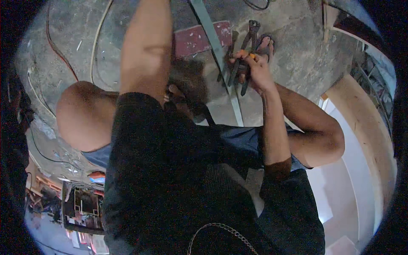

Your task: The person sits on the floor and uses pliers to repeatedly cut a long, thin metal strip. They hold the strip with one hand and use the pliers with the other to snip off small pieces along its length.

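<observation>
My right hand (258, 72) is closed, its thumb and fingers bent round a small orange object (242, 53) whose kind I cannot make out. Next to and partly behind that hand is a dark, long-handled pincer-like tool (253, 28), its jaw end pointing away from me. Just left of the hand, a long grey-green flat bar (214, 42) runs from the far edge toward my lap. It crosses a worn dark-red board (193, 40) on the floor. My left arm reaches forward past the top edge, so the left hand is out of view.
My sandalled foot (266, 46) is close beyond the right hand. Cables (98, 40) trail over the concrete floor (297, 46) at the left. A curved-looking wooden edge (359, 108) with white panels stands at the right. A dark frame (83, 206) and clutter lie lower left.
</observation>
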